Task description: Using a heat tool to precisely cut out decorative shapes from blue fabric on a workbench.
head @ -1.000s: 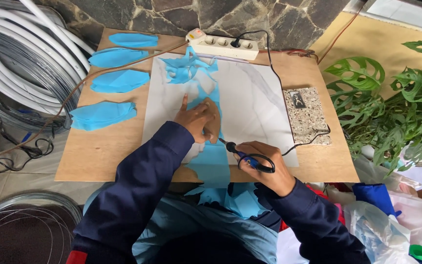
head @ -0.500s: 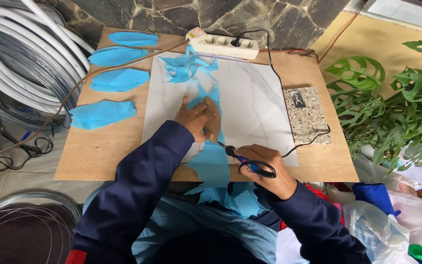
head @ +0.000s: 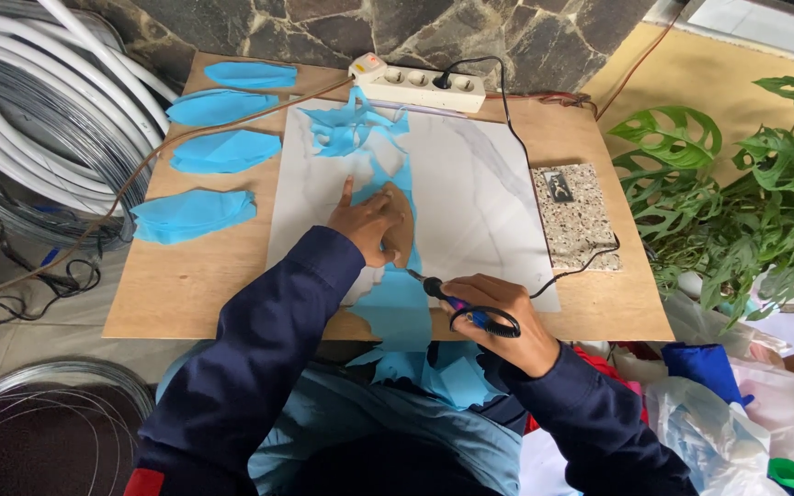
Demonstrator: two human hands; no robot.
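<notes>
At frame centre, our left hand (head: 369, 223) lies flat, pinning a brown template (head: 400, 225) onto blue fabric (head: 400, 303) over the tile (head: 480, 197). Our right hand (head: 498, 310), lower right, grips a corded hot cutter (head: 448, 296), tip just beside the template edge.

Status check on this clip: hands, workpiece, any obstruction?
Left hand pressing brown template onto blue fabric strip. Right hand gripping corded hot tool, tip at template edge. Nothing blocking.

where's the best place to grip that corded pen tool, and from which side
Grip the pen tool along its dark handle, coming from the near right as the right hand does. The tip points up-left toward the blue fabric strip, and the cord trails right, leaving the handle clear.
</notes>
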